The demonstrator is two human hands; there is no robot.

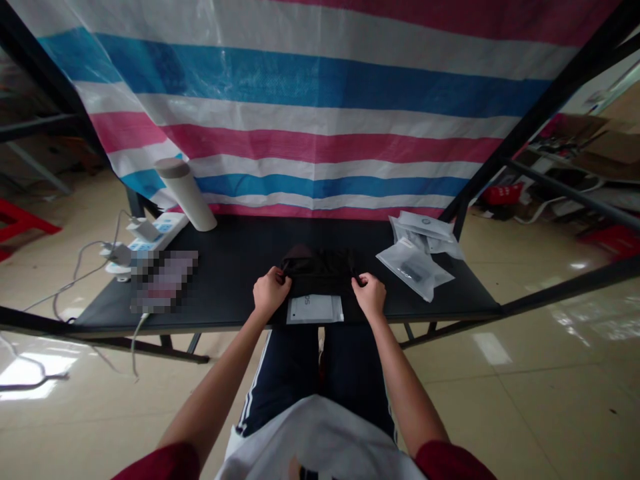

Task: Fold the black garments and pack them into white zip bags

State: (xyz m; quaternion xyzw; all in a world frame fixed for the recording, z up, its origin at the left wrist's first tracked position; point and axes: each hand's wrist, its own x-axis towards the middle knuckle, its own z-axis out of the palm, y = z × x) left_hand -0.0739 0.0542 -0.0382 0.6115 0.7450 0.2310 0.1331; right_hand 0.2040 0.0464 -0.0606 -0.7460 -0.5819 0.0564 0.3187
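Observation:
A dark piece of fabric [320, 262] lies across the middle of the black table, spread between my two hands. My left hand [271, 291] pinches its left end, fingers closed. At the opposite end, my right hand [369, 293] is closed on the fabric's right edge. What kind of item the fabric is, I cannot make out against the dark tabletop. Just below it, between my wrists, a flat frosted plastic bag [315, 309] with printed letters lies at the table's front edge. Neither hand touches that bag.
Several frosted bags [417, 263] are heaped at the right of the black table [240, 267]. On the left are a phone-like blurred object [165, 281], a power strip [159, 237] with chargers and cables, and a white tumbler [187, 197]. A striped sheet [310, 107] hangs behind.

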